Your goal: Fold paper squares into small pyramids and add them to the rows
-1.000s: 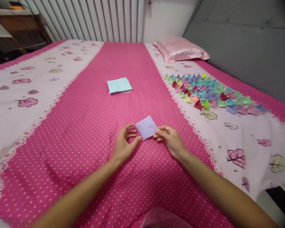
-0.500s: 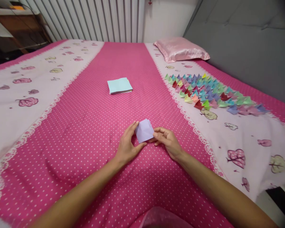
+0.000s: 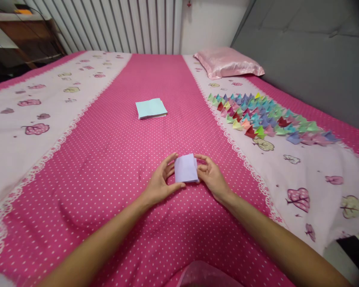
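A small folded piece of lavender paper (image 3: 186, 168) is held between my two hands, just above or on the pink dotted bedspread (image 3: 113, 167). My left hand (image 3: 163, 177) is at its left side, with fingers behind the left edge and the thumb along the bottom edge. At the right edge, my right hand (image 3: 212, 175) pinches the paper, its thumb and bent fingers close together. The paper looks squarish, with more than one layer showing at its right side. Farther off on the bedspread lies a stack of paper squares (image 3: 151, 108), light blue on top.
Rows of small folded paper boats (image 3: 263, 113) in many colours stand on the bed at the right. Behind them lies a pink satin pillow (image 3: 227, 62) beside the grey headboard (image 3: 311, 52). A white radiator (image 3: 137, 26) stands beyond the bed.
The lavender paper has turned from a tilted position to nearly square-on and shifted slightly right and nearer. My fingers have moved along its edges.
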`<state>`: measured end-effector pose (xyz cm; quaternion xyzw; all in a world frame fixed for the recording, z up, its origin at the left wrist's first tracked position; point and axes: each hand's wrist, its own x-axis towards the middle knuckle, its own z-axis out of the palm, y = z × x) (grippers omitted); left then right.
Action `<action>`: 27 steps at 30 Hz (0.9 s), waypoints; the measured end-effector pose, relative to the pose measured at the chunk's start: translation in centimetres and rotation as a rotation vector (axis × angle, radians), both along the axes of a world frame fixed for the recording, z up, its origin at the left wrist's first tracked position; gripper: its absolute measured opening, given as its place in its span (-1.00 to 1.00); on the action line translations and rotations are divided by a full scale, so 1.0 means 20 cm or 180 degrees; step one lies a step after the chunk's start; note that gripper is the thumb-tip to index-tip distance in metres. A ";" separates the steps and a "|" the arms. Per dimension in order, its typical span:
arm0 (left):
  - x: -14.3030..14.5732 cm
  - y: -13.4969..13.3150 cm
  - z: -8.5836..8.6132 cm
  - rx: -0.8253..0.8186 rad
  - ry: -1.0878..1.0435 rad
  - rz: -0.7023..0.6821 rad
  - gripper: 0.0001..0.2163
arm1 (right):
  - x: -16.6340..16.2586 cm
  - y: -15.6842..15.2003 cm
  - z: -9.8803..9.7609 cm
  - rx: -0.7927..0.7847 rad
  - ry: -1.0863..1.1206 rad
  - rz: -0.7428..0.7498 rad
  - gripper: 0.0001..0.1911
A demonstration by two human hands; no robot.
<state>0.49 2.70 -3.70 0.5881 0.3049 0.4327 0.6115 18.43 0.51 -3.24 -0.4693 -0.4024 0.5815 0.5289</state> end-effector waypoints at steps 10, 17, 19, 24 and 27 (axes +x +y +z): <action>0.00 0.02 0.05 -0.0926 -0.0351 0.0509 -0.62 | -0.01 -0.04 -0.01 0.0465 -0.0424 0.0114 -0.43; 0.00 0.06 0.06 -0.1529 -0.0779 0.0729 -0.84 | 0.01 -0.03 -0.01 0.0558 -0.0743 0.0534 -0.74; 0.00 0.06 0.07 -0.1611 -0.0822 0.0803 -0.86 | 0.04 -0.02 0.00 0.0615 -0.0868 0.0850 -0.65; 0.00 0.06 0.09 -0.1748 -0.0808 0.0841 -0.86 | 0.09 -0.01 0.03 0.1120 -0.1612 0.1144 -0.44; 0.00 0.06 0.09 -0.1783 -0.0814 0.0810 -0.86 | 0.09 0.00 0.02 0.1540 -0.1823 0.0925 -0.56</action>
